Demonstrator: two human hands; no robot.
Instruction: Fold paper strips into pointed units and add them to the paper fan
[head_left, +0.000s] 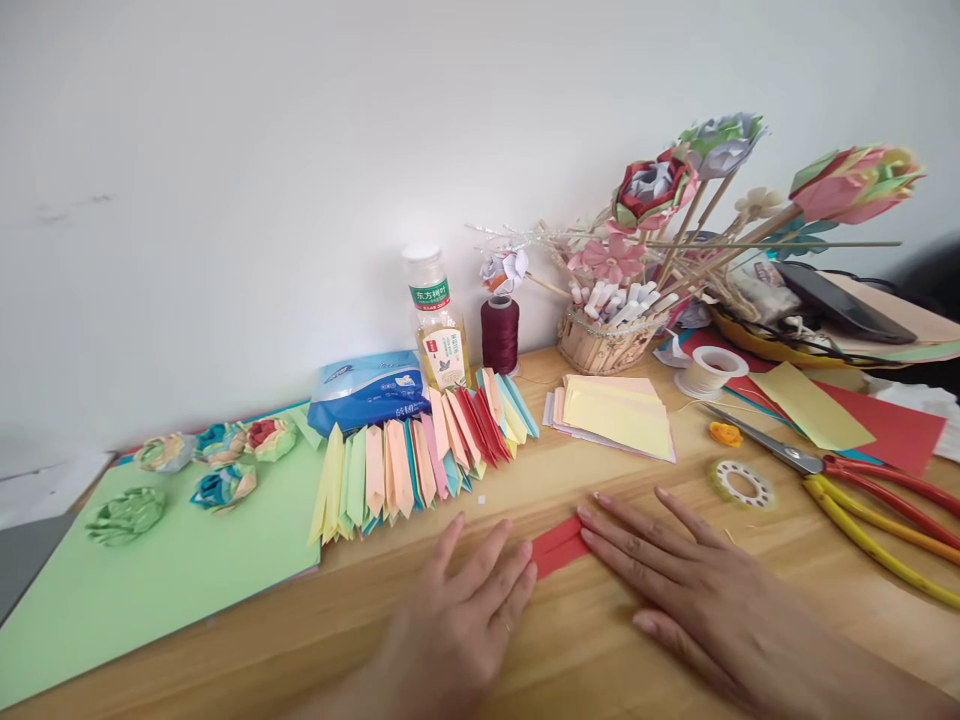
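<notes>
Red paper strip point(559, 545) lies flat on the wooden table point(675, 640), near the front edge, roughly mid-width; only a short stretch shows between the two hands, the rest hidden under them. Long axis runs approx left-right w/ a slight rise toward the right, and a crease line follows that axis. Left hand point(457, 625) sits at the strip's left end, palm down, fingers spread and flat, tips touching or just over the red edge. Right hand point(690, 590) covers the right end, also palm down, fingers fanned out and pressed flat, index tip on the paper. Both equally close; neither pinches anything. Just behind the strip, toward the back edge: a row of folded paper units point(420, 455) in mixed colours, and a stack of pale paper sheets point(615, 415). Right of the hands: tape roll point(741, 483), scissors point(825, 465) w/ red handles. Green card sheet point(150, 570) w/ paper roses point(221, 487) fills the table's left corner.
</notes>
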